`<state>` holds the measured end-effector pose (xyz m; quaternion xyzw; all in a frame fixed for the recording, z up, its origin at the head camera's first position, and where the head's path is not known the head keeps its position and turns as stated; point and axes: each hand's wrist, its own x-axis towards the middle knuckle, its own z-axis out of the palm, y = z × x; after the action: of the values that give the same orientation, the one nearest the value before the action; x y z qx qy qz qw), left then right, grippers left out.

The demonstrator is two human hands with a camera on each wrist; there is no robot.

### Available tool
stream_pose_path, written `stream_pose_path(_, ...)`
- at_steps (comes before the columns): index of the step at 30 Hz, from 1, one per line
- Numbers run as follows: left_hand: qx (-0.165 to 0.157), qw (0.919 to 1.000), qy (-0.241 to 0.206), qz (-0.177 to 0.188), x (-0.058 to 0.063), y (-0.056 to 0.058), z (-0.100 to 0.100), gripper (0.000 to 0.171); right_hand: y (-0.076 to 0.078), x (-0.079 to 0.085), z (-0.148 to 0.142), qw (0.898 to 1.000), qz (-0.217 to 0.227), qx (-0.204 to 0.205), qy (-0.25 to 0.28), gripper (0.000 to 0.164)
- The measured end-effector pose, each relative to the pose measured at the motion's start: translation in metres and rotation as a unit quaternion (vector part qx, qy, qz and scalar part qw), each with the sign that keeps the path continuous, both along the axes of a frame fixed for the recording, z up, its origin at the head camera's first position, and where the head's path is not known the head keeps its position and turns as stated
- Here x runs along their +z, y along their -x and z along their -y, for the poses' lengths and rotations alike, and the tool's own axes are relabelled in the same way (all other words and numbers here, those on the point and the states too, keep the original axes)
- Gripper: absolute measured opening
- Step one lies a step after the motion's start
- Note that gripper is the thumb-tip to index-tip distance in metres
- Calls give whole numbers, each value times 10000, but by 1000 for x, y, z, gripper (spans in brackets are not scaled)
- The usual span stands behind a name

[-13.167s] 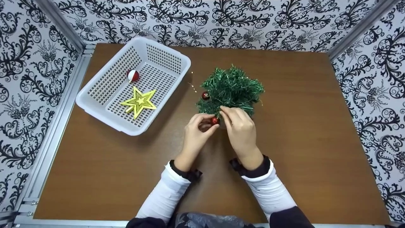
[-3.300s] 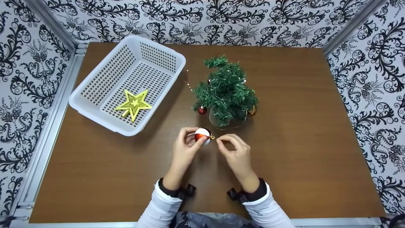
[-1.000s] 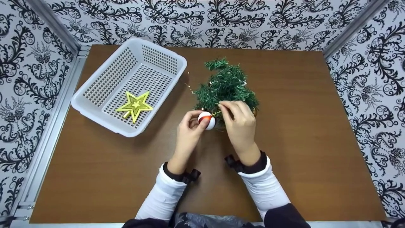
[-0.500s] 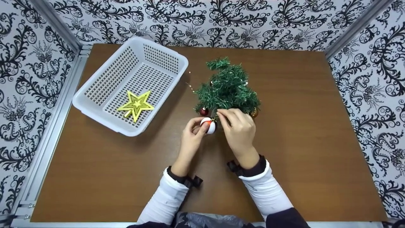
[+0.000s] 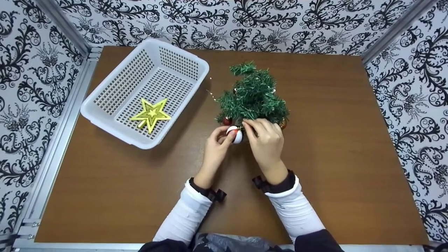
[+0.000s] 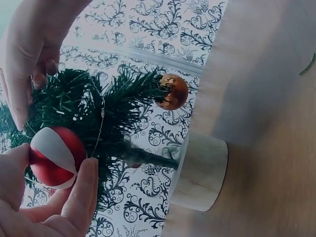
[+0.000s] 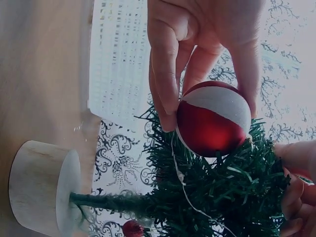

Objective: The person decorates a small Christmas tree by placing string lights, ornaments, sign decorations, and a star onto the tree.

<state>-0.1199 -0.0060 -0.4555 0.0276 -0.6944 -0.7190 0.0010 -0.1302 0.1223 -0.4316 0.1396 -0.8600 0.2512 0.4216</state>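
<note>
My left hand (image 5: 214,148) holds a red and white Christmas ball (image 5: 238,137) between thumb and fingers, at the near side of a small artificial Christmas tree (image 5: 253,92). Both wrist views show the striped ball (image 6: 57,157) large against the green branches. My right hand (image 5: 267,141) is just right of the ball, thumb and fingertips pinched together at its thin gold string by the lower branches. The fingertips partly hide the string. A small red bauble (image 5: 227,121) hangs left of the hands. An orange-gold bauble (image 6: 173,92) hangs on the right side.
A white perforated basket (image 5: 115,131) stands at the left, a yellow star (image 5: 151,114) lying inside. The tree has a round wooden base (image 6: 202,170). A thin light wire (image 7: 182,180) runs through its branches and sticks out left. Patterned walls enclose the brown table (image 5: 336,157).
The striped ball lay in the basket at first, while both hands worked at a small red bauble. The left hand since took the ball, and both hands brought it forward to the branches.
</note>
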Motion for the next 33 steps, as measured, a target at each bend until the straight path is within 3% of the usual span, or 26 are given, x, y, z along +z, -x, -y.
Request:
stream_pose_path(2,3,10000,42,-36,-2,0,-1,26,0,0,0,10000,39,-29,-21,11)
stream_pose_path(9,30,9998,200,-1,-30,11,-4,27,1,-1,-1,9997,162,83,141,9)
stream_pose_path(16,150,9993,327,-85,-39,13,-7,29,-4,-1,-2,9996,192,127,157,10)
stream_pose_path(20,157,9994,317,27,-40,13,-6,30,-8,-3,-2,9999,71,130,-36,10)
stream_pose_path(24,89,9996,274,-47,-41,12,-5,32,-9,-7,-1,9993,-23,146,-347,22)
stream_pose_path(31,-44,9996,248,127,-12,1,-3,30,-5,-11,-1,9988,-346,55,-335,15)
stream_pose_path(33,-61,9996,241,107,-13,1,-3,30,-4,-11,-1,9987,-439,78,-247,13)
